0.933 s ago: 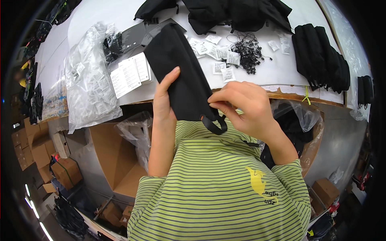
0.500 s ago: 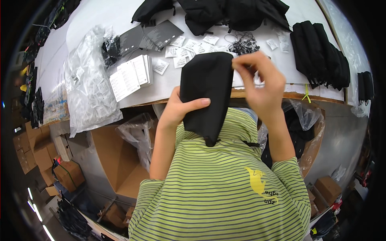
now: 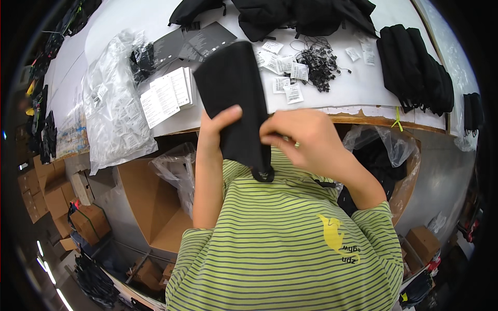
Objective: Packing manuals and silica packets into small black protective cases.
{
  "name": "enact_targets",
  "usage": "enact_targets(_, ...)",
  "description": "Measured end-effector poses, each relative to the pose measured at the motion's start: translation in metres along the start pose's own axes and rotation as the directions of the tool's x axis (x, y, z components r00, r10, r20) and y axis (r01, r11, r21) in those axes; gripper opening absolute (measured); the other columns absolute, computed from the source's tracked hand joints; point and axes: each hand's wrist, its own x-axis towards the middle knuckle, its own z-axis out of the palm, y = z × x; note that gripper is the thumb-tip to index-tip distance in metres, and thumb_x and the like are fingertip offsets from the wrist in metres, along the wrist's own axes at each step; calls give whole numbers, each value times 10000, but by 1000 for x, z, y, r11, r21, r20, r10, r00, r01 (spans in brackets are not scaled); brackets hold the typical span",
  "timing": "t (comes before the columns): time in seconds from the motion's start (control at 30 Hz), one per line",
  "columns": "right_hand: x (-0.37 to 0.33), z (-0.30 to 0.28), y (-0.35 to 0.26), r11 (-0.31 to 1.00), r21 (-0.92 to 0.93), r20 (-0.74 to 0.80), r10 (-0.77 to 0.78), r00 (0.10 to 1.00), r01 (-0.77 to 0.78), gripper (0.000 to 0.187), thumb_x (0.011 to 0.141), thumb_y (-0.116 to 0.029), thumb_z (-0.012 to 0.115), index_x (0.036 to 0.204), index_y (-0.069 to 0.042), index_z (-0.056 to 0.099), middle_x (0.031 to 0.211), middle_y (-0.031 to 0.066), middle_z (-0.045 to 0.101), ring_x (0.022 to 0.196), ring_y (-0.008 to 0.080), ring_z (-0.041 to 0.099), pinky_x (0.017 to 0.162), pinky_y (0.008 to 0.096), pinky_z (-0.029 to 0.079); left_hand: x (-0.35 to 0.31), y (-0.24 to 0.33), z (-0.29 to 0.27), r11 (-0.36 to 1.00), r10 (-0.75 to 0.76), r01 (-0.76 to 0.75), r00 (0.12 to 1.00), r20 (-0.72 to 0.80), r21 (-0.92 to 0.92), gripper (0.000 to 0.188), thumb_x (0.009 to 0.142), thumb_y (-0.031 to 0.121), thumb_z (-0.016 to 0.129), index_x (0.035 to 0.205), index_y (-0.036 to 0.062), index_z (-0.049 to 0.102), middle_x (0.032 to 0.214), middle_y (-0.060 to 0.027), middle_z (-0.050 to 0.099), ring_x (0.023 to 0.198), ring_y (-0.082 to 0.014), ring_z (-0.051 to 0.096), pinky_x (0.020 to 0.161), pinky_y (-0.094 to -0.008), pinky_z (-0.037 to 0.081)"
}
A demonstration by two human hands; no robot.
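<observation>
Pouch (image 3: pixel 231 96), black, soft, one: held aloft between both hands, over the near edge of the table (image 3: pixel 358 85), its long axis tilted, the small end loop (image 3: pixel 263 174) hanging below the grip. Left hand (image 3: pixel 208 129): clamped on the pouch, thumb across the near face, fingers behind — apparently to steady limp cloth and turn its long edge toward the other hand. Right hand (image 3: pixel 306 136): thumb and fingertips drawn close at that edge; whether they pinch cloth or merely touch it cannot be told. Beyond the grip: white tags (image 3: pixel 293 93), loose, beside tangled black cords (image 3: pixel 317 65), both seemingly set within easy reach. Left of the grip: booklets (image 3: pixel 168 93), stacked and fanned, perhaps for lifting singly; dark cards (image 3: pixel 210 41) behind; clear bag (image 3: pixel 116 103) farther left, holding more white pieces. Right of the grip: black bundle (image 3: pixel 415 72), laid side by side, likely for tidiness. Writing: fine dark print on tags and booklets, pale print on cards — too small to read; pouch face, plain.
</observation>
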Motion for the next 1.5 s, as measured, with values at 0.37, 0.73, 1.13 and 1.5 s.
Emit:
enact_targets(0.37, 9, 1, -2, 990, 128, -17, 58, 998, -55, 90, 761, -118, 683, 827, -65, 651, 754, 53, 642, 648, 249, 607, 577, 332, 468, 7, -1, -4, 970, -125, 119, 992, -13, -210, 509, 773, 75, 648, 1239, -29, 474, 1054, -120, 610, 919, -224, 633, 818, -314, 531)
enact_targets(0.73, 2, -3, -1, 960, -279, -171, -76, 982, 26, 253, 732, -137, 697, 980, -153, 650, 1026, 25, 600, 1015, 225, 541, 867, 383, 419, 12, 2, -6, 968, -149, 104, 970, -190, -228, 298, 896, 196, 586, 1095, -26, 589, 1015, -125, 666, 891, -232, 659, 809, -348, 542)
enact_targets(1.13, -1, -23, 19, 993, 117, -152, -8, 988, 26, 410, 686, -58, 710, 1086, -129, 653, 991, 78, 607, 870, 240, 618, 740, 315, 512, -7, -1, 1, 680, 551, -521, 827, 108, 516, 747, 803, 24, 682, 1417, 72, 259, 1392, -89, 403, 1148, -208, 513, 962, -314, 428)
enact_targets(1.5, -38, -82, 22, 922, 212, 114, 307, 945, -325, 352, 761, -119, 733, 1109, -163, 698, 1116, 69, 632, 721, 105, 632, 587, 191, 522, -8, 21, 4, 454, 353, -623, 782, 514, 636, 364, 763, 297, 725, 993, 18, 688, 1023, -113, 537, 819, -193, 536, 730, -273, 432)
